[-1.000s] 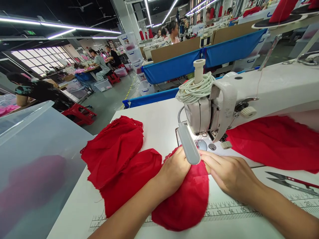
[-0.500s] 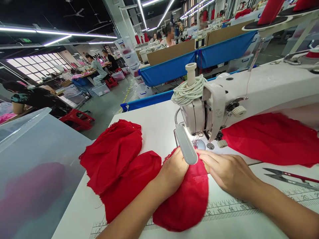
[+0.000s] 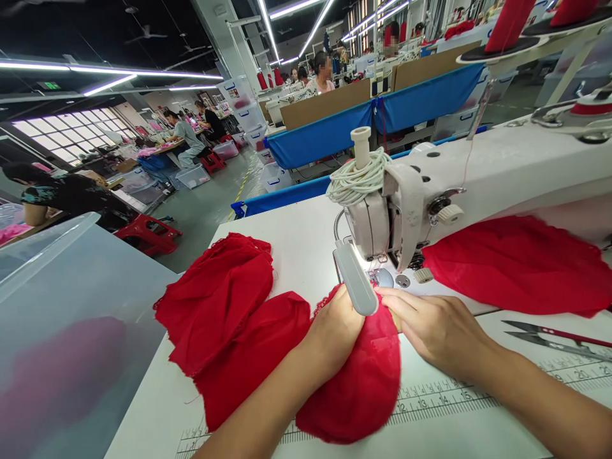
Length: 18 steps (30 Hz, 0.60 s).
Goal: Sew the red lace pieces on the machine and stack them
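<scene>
A rounded red lace piece [image 3: 356, 389] lies on the white table [image 3: 296, 236] under the head of a white sewing machine [image 3: 430, 191]. My left hand [image 3: 335, 331] presses down on its upper left part, fingers curled onto the cloth. My right hand [image 3: 437, 331] lies flat on its right edge, fingers stretched toward the needle area, which the grey lamp arm [image 3: 356, 280] partly hides.
A pile of red pieces [image 3: 224, 312] sits left of my hands, more red cloth [image 3: 516, 264] lies under the machine arm. Thread snips [image 3: 554, 341] rest at the right above a printed ruler [image 3: 444, 401]. A translucent bin [image 3: 62, 319] stands at the left. Other people work at distant tables.
Only the view has shifted slightly; both hands stay on the red lace piece at the machine in about the same place.
</scene>
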Each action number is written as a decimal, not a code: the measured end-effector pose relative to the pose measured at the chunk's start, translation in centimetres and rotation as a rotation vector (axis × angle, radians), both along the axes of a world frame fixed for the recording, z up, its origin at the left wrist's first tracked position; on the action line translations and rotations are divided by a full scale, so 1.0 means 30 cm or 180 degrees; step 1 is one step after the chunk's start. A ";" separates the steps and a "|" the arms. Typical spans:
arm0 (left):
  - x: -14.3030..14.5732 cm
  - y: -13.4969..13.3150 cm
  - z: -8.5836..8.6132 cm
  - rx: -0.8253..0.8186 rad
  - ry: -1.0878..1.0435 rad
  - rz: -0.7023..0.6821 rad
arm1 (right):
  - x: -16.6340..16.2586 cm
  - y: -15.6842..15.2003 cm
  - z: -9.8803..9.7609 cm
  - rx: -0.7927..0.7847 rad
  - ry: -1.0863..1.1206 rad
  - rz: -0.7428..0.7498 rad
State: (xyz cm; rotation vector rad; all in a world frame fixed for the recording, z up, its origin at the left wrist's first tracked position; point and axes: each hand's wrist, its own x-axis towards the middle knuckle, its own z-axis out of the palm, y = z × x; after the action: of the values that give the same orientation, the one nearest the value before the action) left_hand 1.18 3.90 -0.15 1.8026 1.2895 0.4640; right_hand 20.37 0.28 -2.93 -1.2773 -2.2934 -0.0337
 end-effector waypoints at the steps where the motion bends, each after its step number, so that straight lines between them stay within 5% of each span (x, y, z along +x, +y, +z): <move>1: 0.002 -0.001 0.001 -0.0016 0.0007 0.0030 | 0.000 0.000 -0.001 0.0006 -0.0003 -0.0004; 18: -0.008 0.002 -0.001 0.0134 0.0105 -0.0146 | -0.010 -0.002 -0.018 0.0144 0.0123 -0.0116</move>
State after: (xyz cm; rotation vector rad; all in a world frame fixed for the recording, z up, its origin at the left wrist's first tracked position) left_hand 0.93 3.96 -0.17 1.8780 1.2663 0.4407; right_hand 20.06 0.21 -3.48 -1.2857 -2.2243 -0.0725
